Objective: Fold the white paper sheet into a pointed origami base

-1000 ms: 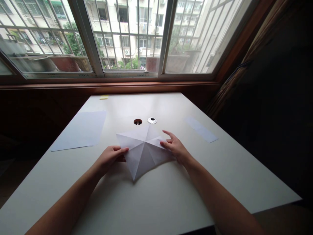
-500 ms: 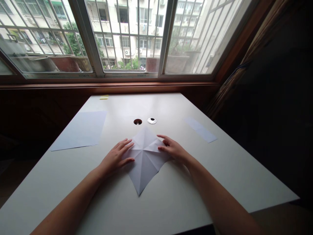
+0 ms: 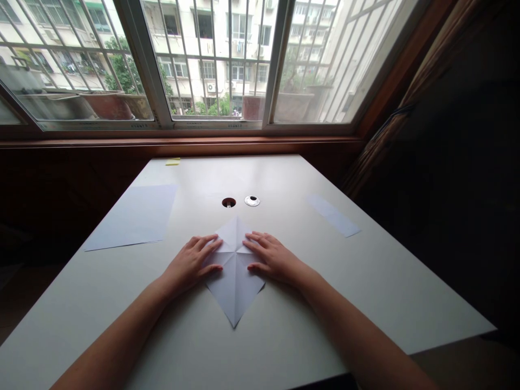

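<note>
A creased square of white paper point(image 3: 234, 290) lies on the table with one corner toward me and one away. Its folds cross near the middle. My left hand point(image 3: 193, 260) rests on the paper's left corner, fingers spread. Across from it, my right hand point(image 3: 276, 257) lies over the right corner, its fingers stretched out and apart. The hands cover both side corners. Near the lower right edge a small dark sliver shows under the paper.
The white table point(image 3: 195, 352) has a cable hole point(image 3: 228, 202) and a metal ring cover point(image 3: 252, 201) beyond the paper. White sheets point(image 3: 132, 216) lie at left, a paper strip point(image 3: 333, 215) at right. A yellow sticky note point(image 3: 173, 161) sits near the far edge, below a barred window point(image 3: 215, 65).
My right hand has moved left onto the paper and its fingers have flattened. The raised right side of the paper now lies flatter. My left hand has hardly moved.
</note>
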Motion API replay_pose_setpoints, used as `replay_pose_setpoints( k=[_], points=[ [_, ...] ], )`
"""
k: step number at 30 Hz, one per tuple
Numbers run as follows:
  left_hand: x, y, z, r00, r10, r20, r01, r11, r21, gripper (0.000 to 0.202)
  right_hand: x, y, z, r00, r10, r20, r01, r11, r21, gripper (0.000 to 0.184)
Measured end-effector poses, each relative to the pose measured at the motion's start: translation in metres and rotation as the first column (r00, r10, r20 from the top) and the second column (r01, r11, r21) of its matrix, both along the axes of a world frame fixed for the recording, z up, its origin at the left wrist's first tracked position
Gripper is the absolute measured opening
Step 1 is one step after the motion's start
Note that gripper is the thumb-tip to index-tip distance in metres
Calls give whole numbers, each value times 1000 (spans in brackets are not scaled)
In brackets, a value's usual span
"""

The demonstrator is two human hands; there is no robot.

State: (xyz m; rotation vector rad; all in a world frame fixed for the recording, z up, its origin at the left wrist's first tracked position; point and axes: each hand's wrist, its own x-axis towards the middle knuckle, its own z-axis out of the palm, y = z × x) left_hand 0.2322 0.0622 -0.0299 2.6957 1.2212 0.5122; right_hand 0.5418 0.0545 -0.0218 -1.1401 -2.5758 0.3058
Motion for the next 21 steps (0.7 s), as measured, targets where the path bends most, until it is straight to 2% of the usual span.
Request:
replay_pose_setpoints(
  k=[4, 10, 21],
  points=[
    [1, -1, -2, 1000, -11, -18, 11, 1000, 25, 64, -4, -1, -2, 999, 19, 44, -18, 999, -38, 70],
    [4, -2, -6, 997, -71, -33, 72, 997, 31, 74, -6, -2, -1, 997, 77, -1, -77, 997, -19, 76],
    [3, -2, -7, 996, -59, -60, 59, 998, -1, 73, -7, -7, 0, 999, 51, -9, -51, 999, -17, 89]
  ],
)
